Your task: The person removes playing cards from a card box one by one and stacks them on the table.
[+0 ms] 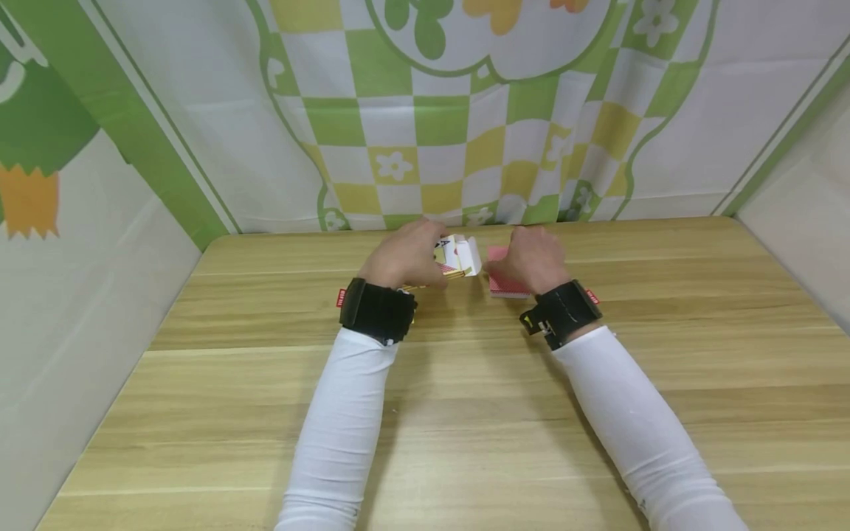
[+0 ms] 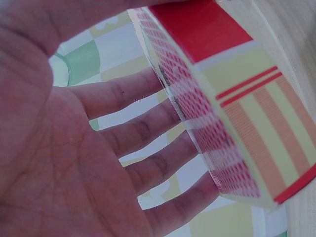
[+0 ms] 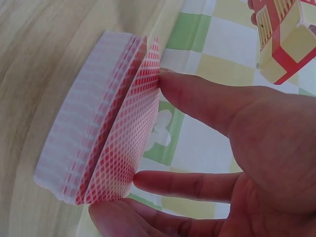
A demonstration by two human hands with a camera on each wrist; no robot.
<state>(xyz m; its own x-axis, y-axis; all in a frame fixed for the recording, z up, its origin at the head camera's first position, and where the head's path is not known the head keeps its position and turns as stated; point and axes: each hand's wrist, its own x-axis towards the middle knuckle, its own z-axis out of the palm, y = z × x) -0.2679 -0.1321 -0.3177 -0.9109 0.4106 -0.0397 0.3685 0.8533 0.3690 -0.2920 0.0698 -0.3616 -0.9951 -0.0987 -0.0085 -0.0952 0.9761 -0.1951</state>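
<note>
Near the table's far edge, my left hand [image 1: 406, 257] holds a playing card box [image 1: 467, 255] between thumb and fingers. Its white end flap stands out toward the right. In the left wrist view the fingertips meet one broad side of the box [image 2: 247, 113], while the thumb lies along the top. Just to the right, a deck of playing cards [image 1: 508, 286] with red patterned backs lies face down on the table. My right hand [image 1: 536, 258] pinches at its top, thumb on one edge and fingers on the other. The uppermost card [image 3: 129, 133] is slightly separated from the stack [image 3: 81, 118].
The wooden table [image 1: 465, 435] extends toward me and to both sides. Directly behind the hands hangs a green, yellow and white checked cloth [image 1: 438, 147]. Pale side panels [image 1: 73, 295] border the table left and right. Black wrist bands [image 1: 378, 311] sit on both wrists.
</note>
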